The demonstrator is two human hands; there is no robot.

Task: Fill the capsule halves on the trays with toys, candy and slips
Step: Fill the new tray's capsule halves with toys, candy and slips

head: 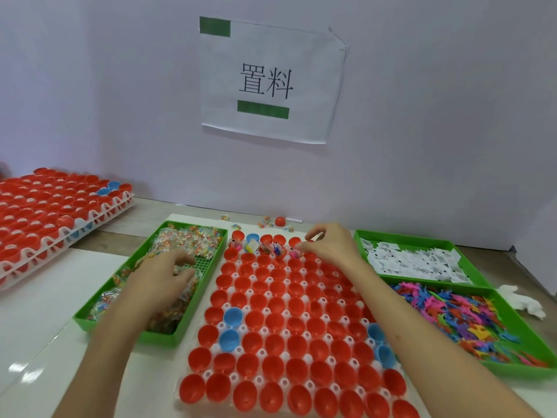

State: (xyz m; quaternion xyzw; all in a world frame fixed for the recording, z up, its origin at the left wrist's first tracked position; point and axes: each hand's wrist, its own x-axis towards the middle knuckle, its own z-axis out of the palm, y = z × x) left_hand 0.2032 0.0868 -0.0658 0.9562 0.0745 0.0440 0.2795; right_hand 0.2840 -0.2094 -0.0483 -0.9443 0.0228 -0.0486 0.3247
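Head view: capsule tray [223, 326] is boxed in, with the candy bin [156, 337] tight on its left, the slip bin [404, 241] and toy bin [518, 368] tight on its right, and the wall close behind; open tabletop [45, 312] near left. Left hand [162, 276] has bent fingers down in the candy packets, grip unclear. Right hand [328, 245] has fingertips drawn together over the far-row capsule halves [275, 324]; can't tell what it pinches.

Red capsule halves [274, 345], a few blue, are filling a white tray [261, 352]; green bins [407, 240] are holding multicoloured toys [470, 321], white slips [416, 263].
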